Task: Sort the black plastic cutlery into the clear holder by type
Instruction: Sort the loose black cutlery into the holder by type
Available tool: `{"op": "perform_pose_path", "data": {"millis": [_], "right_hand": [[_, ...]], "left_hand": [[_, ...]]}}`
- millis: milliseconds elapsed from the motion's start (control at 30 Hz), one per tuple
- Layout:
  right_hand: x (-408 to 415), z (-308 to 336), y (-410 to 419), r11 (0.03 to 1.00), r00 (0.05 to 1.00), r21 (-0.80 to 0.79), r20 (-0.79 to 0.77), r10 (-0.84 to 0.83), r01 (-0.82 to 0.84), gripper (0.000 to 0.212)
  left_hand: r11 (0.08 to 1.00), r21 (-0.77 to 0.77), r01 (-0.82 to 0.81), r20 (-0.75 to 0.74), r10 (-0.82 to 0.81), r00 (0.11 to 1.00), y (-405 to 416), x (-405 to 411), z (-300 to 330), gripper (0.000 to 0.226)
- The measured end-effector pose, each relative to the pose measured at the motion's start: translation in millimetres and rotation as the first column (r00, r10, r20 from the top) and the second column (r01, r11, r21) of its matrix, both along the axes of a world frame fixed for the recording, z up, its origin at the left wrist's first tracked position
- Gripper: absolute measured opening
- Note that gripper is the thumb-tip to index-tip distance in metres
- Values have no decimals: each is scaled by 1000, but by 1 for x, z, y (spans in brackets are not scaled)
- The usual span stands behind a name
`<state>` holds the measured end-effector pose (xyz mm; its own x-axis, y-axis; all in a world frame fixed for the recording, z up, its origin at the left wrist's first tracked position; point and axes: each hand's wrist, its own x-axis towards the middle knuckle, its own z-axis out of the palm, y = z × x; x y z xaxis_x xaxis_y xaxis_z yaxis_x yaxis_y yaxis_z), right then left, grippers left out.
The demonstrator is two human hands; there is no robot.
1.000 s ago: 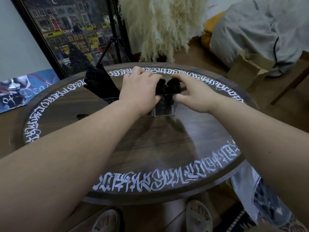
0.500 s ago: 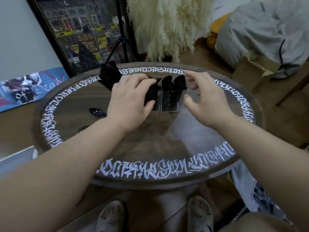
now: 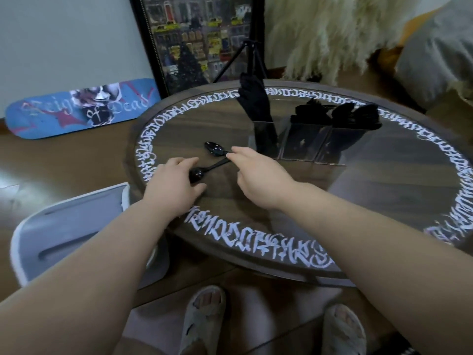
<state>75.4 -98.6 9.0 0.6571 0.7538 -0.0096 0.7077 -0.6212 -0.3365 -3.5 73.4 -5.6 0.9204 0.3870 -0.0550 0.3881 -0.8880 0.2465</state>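
A clear holder with three compartments stands on the round wooden table, each compartment filled with black cutlery. Two black spoons lie left of it. My right hand pinches the handle end of the far spoon between thumb and index finger. My left hand lies at the near spoon, fingers and thumb spread on either side of its bowl. That spoon's handle runs up toward my right fingertips.
White lettering rings the table top. A grey chair sits close at the left edge. A skateboard deck, a framed picture, a tripod and pampas grass stand behind. My sandalled feet are below.
Both hands have left the holder and moved left and nearer, down to the two loose spoons. The view has swung left.
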Motion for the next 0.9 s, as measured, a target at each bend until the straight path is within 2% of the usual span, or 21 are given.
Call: {"op": "perform_pose_path", "data": {"millis": [167,233,333,433,600,767,900], "right_hand": [[6,-13,45,981,995,-164,4,-100,99,58],[7,-19,50,971,985,-175,90,-147,161,49],[5,-24,45,982,969,-92,200,-143,164,29],[0,-22,32,979,972,-25,130,-198,203,21],[-10,-12,7,964,965,-36,-12,-262,262,19],[-22,-2,-36,945,944,-19,-26,-328,327,12],[-31,14,-72,904,908,89,-79,-412,418,7]], "left_hand": [[999,22,35,-9,-34,999,12,4,-5,46],[1000,7,28,-14,-28,1000,16,2,-3,43],[999,-4,47,-31,-47,998,18,-1,2,43],[996,-47,79,-32,-81,996,16,-5,6,44],[984,-148,94,12,-93,996,5,-7,10,35],[989,-133,71,175,-47,983,-19,-5,22,21],[968,-236,80,330,3,944,-46,-4,39,8]]}}
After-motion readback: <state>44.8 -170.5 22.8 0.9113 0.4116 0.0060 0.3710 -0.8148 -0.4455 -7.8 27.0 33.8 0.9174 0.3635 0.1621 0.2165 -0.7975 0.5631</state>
